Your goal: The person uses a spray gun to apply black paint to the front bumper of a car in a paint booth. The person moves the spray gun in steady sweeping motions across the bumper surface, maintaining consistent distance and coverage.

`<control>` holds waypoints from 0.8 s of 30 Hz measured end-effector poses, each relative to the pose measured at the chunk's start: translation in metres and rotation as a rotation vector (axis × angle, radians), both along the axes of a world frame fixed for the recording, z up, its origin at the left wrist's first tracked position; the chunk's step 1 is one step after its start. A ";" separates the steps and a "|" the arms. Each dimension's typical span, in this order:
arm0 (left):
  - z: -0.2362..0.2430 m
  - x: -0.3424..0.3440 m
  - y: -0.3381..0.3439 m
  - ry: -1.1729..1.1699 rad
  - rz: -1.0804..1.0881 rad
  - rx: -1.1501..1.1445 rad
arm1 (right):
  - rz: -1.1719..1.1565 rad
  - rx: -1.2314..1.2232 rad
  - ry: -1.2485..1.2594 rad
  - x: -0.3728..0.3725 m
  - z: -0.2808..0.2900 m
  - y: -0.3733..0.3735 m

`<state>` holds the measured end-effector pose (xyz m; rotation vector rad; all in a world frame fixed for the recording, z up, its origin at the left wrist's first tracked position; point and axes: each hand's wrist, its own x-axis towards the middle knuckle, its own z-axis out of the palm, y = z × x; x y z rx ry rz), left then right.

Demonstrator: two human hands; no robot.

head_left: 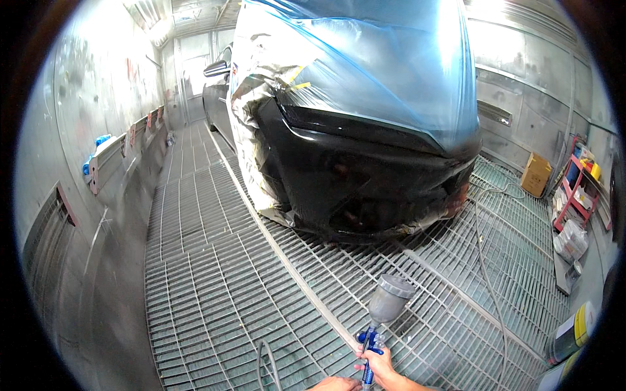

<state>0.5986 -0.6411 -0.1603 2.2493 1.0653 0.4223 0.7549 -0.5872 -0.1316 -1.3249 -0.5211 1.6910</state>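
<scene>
My right hand is wrapped around the handle of a spray gun with a blue body. A grey paint cup with a lid tops the gun, leaning a little to the right. At the lower edge, my left hand is beside the bottom of the handle; its fingers are mostly cut off, so its grip is unclear. Beyond the gun stands a car with a glossy black bumper. Blue plastic film covers its upper part, and crumpled masking sheet wraps its left side.
Metal floor grating lies underfoot. A thin hose runs across it on the right, and another hose loop is near the lower edge. A cardboard box, a red rack and cans line the right wall.
</scene>
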 end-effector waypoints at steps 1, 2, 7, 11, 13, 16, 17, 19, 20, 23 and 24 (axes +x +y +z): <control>-0.007 -0.002 -0.001 -0.003 -0.001 0.019 | -0.003 -0.002 -0.002 -0.003 0.013 -0.001; -0.001 -0.001 -0.001 -0.002 -0.004 -0.004 | -0.013 -0.004 -0.010 -0.002 0.021 -0.003; 0.020 -0.004 -0.002 0.007 -0.015 -0.015 | 0.023 -0.009 -0.041 -0.001 0.025 -0.002; 0.014 -0.004 -0.002 0.029 -0.029 0.000 | 0.022 -0.016 -0.037 -0.001 0.025 -0.003; 0.012 -0.004 -0.003 0.042 -0.029 -0.010 | 0.021 -0.003 -0.021 -0.001 0.029 -0.004; 0.019 -0.004 -0.003 0.028 -0.023 -0.007 | 0.011 -0.003 -0.063 -0.002 0.037 -0.006; 0.019 -0.004 -0.003 0.030 -0.026 0.001 | 0.014 -0.004 -0.064 -0.001 0.036 -0.006; 0.017 -0.003 -0.003 0.033 -0.034 0.010 | 0.016 -0.004 -0.067 0.000 0.033 -0.005; 0.017 -0.003 -0.003 0.036 -0.035 0.008 | 0.014 -0.008 -0.065 0.000 0.033 -0.006; 0.023 -0.004 -0.004 0.051 -0.036 -0.005 | 0.007 -0.016 -0.062 -0.001 0.035 -0.005; 0.027 -0.004 -0.004 0.057 -0.037 -0.010 | 0.000 -0.017 -0.064 -0.001 0.036 -0.005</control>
